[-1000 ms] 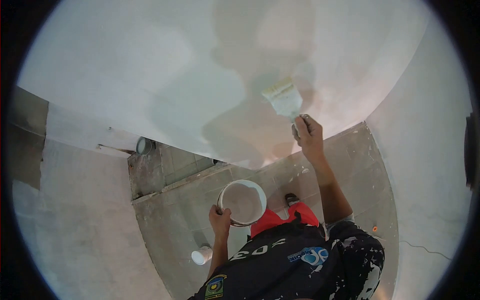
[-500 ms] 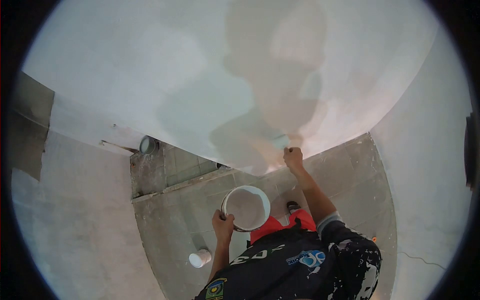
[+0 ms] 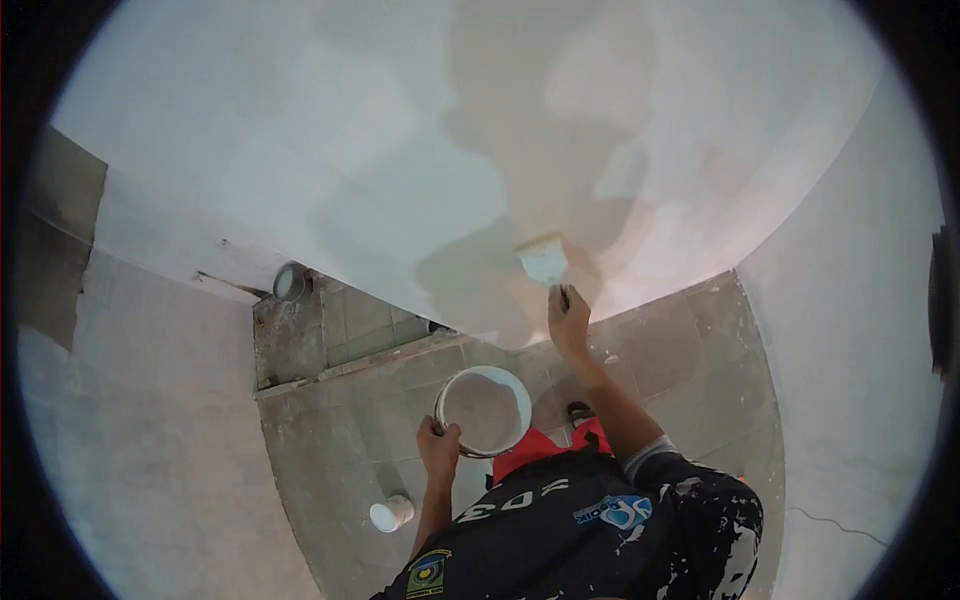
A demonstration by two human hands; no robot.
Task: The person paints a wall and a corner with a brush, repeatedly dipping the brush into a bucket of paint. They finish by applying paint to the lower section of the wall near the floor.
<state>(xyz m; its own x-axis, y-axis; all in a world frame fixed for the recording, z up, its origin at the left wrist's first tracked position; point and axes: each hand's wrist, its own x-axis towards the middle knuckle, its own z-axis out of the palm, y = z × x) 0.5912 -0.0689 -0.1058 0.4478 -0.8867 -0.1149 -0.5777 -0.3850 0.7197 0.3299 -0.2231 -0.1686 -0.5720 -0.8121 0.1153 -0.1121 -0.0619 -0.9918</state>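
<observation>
My left hand [image 3: 437, 447] grips the left rim of a round white bucket [image 3: 524, 392], with the thumb over the edge. Inside lies pinkish-grey paint [image 3: 480, 412], and the bucket is held in front of my red trousers. In my right hand [image 3: 569, 322], closed round its handle, is a wide flat paintbrush [image 3: 543, 260]. Its head flares away from my fingers and ends in a yellowish edge. The brush overlaps the pale wall [image 3: 400, 190] ahead, where my shadow falls across it.
A small white tub [image 3: 392, 514] lies on the tiled floor [image 3: 350, 440] at lower left. A grey bucket [image 3: 291, 283] stands in the far left corner, past a low ledge [image 3: 360, 362]. Side walls rise left and right, and a thin cable [image 3: 838, 524] shows at lower right.
My right hand has moved left and slightly down, and the brush head now shows broad and more fully. The left hand keeps the bucket, which sits slightly further left in view.
</observation>
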